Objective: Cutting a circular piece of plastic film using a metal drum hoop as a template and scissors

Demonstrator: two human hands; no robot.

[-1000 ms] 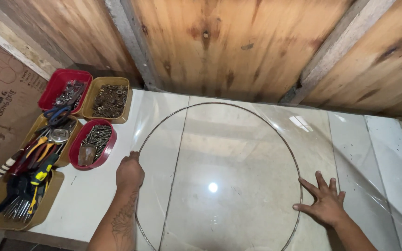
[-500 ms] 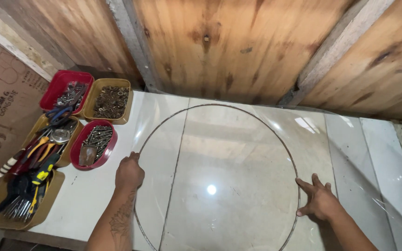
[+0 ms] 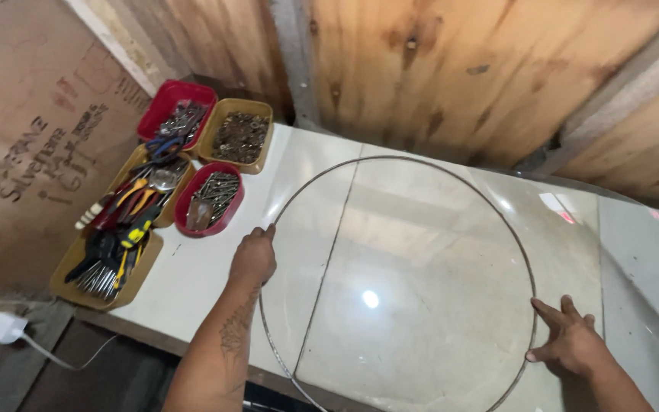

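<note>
— On the white counter (image 3: 192,282), what lies flat there?
— A round glass disc (image 3: 398,282), clear, with a thin grey edge. It covers most of the surface, and its near edge seems to reach past the front of the counter.
— And the hands?
— The left hand (image 3: 253,255) is closed in a pinch on the disc's left rim. The right hand (image 3: 570,343) is open, fingers spread, pressed against the right rim; it holds nothing.
— So which step is this?
— I'd judge the disc is being steadied or set in place between the two hands. Any lift or shift from here would call for a firmer hold on the right side, since only the left has a real hold.
— What else is about?
— Left of the disc, apart from it: a red tray (image 3: 209,198) of screws, a tan tray (image 3: 239,137) of small hardware, and a tray of pliers (image 3: 108,259). Wooden boards (image 3: 436,69) rise behind.
</note>
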